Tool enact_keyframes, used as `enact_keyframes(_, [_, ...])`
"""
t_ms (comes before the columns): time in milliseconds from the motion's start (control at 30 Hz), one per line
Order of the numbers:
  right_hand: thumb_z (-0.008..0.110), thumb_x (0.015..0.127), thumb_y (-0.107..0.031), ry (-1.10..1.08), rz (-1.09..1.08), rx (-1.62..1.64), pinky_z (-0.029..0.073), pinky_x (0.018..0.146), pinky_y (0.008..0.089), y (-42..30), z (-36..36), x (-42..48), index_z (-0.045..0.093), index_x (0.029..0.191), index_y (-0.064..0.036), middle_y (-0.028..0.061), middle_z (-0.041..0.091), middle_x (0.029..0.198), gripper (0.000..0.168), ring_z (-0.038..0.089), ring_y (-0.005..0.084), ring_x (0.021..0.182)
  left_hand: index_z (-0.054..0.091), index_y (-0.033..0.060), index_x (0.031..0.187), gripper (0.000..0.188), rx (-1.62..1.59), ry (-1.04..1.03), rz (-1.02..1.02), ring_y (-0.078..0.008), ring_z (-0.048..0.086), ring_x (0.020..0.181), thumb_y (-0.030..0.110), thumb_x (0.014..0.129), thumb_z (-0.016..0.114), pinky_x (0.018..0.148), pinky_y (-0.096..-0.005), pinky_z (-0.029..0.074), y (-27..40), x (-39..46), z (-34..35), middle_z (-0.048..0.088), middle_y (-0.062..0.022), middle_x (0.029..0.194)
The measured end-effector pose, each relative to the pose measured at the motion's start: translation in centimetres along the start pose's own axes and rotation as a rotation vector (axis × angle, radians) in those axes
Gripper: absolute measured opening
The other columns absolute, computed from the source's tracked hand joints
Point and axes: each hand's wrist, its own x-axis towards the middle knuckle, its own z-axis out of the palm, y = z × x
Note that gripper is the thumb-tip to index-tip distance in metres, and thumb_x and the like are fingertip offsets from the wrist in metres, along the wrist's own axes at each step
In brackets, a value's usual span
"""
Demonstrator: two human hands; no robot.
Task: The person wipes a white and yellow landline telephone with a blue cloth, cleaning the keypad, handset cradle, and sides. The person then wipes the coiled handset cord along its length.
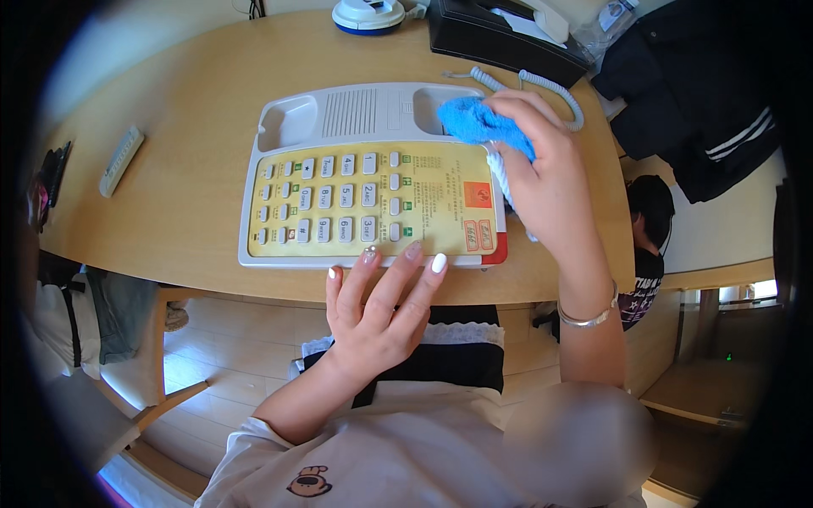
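Note:
A white desk telephone base with a yellow keypad face lies sideways on the wooden desk before me. My right hand grips a bunched blue cloth at the base's right-hand handset recess. Part of the cloth hides that recess. A strip of white material hangs below my thumb, along the base's right edge. My left hand is spread at the near edge of the phone, its fingertips resting on or just over the border below the keys; nothing is in it.
A black desk organizer holds papers and the white handset; a coiled cord lies beside it. A remote control lies left. Dark clothing hangs right, above a person. A chair stands at left.

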Motion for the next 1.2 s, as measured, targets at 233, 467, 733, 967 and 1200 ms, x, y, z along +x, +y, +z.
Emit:
enact_keyframes(233, [0.055, 0.074, 0.008, -0.052, 0.071, -0.009, 0.049, 0.083, 0.0374, -4.2, -2.6, -5.7, 0.065, 0.101, -0.002, 0.016, 0.061, 0.107, 0.03, 0.06, 0.0324, 0.095, 0.066, 0.0254, 0.118, 0.043, -0.025, -0.001, -0.006, -0.0265, 0.047, 0.12, 0.011, 0.078, 0.063, 0.112, -0.0458, 0.025, 0.1, 0.1, 0.0, 0.058, 0.002, 0.126])
enact_keyframes(467, [0.057, 0.07, 0.009, -0.092, 0.167, 0.049, 0.05, 0.081, 0.0365, -6.8, -3.8, -8.2, 0.068, 0.1, -0.004, 0.0167, 0.061, 0.104, 0.035, 0.061, 0.0334, 0.092, 0.067, 0.0236, 0.116, 0.041, -0.037, 0.046, 0.036, -0.0268, 0.048, 0.119, 0.009, 0.078, 0.063, 0.114, -0.0475, 0.023, -0.2, 0.1, 0.0, 0.059, 0.0001, 0.122])
enact_keyframes(733, [0.057, 0.077, 0.007, 0.068, 0.163, 0.105, 0.05, 0.076, 0.0314, -2.1, -0.6, -2.3, 0.061, 0.105, 0.002, 0.0169, 0.061, 0.101, 0.029, 0.063, 0.0326, 0.089, 0.067, 0.0206, 0.117, 0.043, -0.058, 0.037, 0.028, -0.0292, 0.048, 0.119, 0.004, 0.078, 0.06, 0.116, -0.0493, 0.021, 0.0, 0.4, -0.2, 0.058, -0.0025, 0.123])
enact_keyframes(967, [0.063, 0.086, -0.006, 0.206, 0.255, 0.103, 0.049, 0.072, 0.0283, 2.4, 1.2, 1.8, 0.06, 0.111, 0.0, 0.012, 0.065, 0.097, 0.026, 0.064, 0.02, 0.082, 0.065, 0.0163, 0.118, 0.046, -0.073, 0.015, 0.059, -0.0316, 0.047, 0.12, 0.002, 0.075, 0.062, 0.115, -0.0499, 0.022, -0.2, 0.6, -0.4, 0.058, -0.0054, 0.124])
enact_keyframes(1200, [0.061, 0.093, -0.017, 0.441, 0.535, 1.086, 0.053, 0.085, 0.031, 6.9, -1.1, 1.8, 0.056, 0.125, -0.003, 0.0097, 0.065, 0.111, 0.035, 0.064, 0.0179, 0.095, 0.065, 0.0147, 0.12, 0.051, -0.238, -0.076, 0.039, -0.0337, 0.049, 0.12, 0.003, 0.07, 0.067, 0.109, -0.0485, 0.032, -2.3, 0.7, -2.9, 0.058, -0.009, 0.126])
